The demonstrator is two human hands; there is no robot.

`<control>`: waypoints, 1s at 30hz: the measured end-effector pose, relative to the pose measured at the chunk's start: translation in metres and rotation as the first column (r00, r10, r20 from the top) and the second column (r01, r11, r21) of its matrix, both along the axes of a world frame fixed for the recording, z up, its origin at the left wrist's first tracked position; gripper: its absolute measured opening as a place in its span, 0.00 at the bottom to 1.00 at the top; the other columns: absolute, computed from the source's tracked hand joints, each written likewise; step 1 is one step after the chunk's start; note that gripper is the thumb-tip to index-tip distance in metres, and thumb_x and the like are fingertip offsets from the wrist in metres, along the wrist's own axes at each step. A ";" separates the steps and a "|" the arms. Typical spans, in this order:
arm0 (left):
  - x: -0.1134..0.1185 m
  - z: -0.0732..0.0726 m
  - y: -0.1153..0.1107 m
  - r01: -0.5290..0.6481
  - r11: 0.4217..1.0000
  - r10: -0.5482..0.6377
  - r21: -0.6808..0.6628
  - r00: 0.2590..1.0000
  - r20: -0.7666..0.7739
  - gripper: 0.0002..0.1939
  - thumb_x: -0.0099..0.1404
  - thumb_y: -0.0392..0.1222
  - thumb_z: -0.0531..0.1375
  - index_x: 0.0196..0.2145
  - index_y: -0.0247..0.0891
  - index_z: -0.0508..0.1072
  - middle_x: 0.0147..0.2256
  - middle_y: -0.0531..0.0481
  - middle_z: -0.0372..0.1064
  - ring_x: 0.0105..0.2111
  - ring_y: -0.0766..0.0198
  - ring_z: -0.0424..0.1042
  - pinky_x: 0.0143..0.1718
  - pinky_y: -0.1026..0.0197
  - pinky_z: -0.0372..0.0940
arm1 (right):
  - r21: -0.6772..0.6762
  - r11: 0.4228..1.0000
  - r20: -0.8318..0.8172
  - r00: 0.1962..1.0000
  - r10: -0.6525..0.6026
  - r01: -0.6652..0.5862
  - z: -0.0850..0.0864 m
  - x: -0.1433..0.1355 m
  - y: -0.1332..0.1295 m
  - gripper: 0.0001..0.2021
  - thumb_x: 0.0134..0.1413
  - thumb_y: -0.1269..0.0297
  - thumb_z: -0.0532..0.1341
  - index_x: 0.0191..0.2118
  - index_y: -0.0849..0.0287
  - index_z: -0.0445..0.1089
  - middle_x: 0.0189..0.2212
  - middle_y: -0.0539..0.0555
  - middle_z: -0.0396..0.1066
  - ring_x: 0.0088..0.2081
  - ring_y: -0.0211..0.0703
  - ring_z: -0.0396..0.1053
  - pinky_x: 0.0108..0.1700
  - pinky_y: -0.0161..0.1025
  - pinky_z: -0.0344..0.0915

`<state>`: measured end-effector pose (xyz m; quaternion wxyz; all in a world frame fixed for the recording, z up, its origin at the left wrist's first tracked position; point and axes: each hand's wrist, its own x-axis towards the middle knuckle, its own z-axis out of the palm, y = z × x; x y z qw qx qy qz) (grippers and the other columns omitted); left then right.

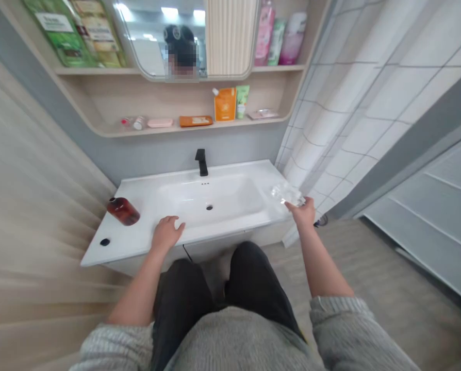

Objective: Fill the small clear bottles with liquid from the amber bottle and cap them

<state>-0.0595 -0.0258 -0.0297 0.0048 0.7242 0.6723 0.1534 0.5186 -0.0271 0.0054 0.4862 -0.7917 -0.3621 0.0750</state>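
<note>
My right hand (303,210) grips one end of a clear, see-through object (285,193), perhaps a plastic bottle, over the right end of the white sink counter (143,193). My left hand (166,233) rests at the counter's front edge, left of the basin, with its fingers apart and nothing in them. A reddish-brown bottle (123,211) without a cap lies or leans at the counter's left side. In front of it sits a small round black cap (104,242).
A black faucet (201,162) rises behind the basin (230,198). Above it a wall shelf (157,132) holds an orange pouch (225,104), tubes and bottles beside a mirror (153,41). Curtains hang at the left (29,206) and right (331,113).
</note>
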 end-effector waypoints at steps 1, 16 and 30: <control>0.000 -0.001 0.000 -0.002 1.000 0.002 -0.002 1.000 -0.004 0.27 0.75 0.57 0.56 0.59 0.36 0.79 0.58 0.37 0.77 0.60 0.42 0.72 0.65 0.45 0.67 | -0.004 1.000 0.001 1.000 -0.027 0.027 -0.002 0.003 0.004 0.43 0.32 0.42 0.76 0.55 0.57 0.68 0.46 0.61 0.77 0.47 0.61 0.74 0.55 0.54 0.70; 0.002 0.003 -0.001 -0.053 0.996 0.053 -0.068 0.999 0.001 0.23 0.73 0.54 0.56 0.53 0.39 0.81 0.52 0.37 0.80 0.57 0.42 0.74 0.60 0.44 0.70 | -0.074 0.994 0.082 0.994 -0.077 0.083 -0.032 0.003 0.023 0.46 0.42 0.39 0.75 0.63 0.60 0.65 0.54 0.69 0.78 0.55 0.66 0.76 0.59 0.53 0.70; 0.005 0.008 -0.005 -0.077 0.995 0.078 -0.069 0.997 0.015 0.20 0.72 0.52 0.56 0.50 0.40 0.82 0.51 0.38 0.80 0.56 0.44 0.75 0.57 0.47 0.71 | -0.059 0.993 0.188 0.978 -0.090 0.103 -0.006 -0.022 0.037 0.50 0.44 0.38 0.75 0.66 0.65 0.61 0.62 0.76 0.71 0.64 0.72 0.69 0.67 0.60 0.64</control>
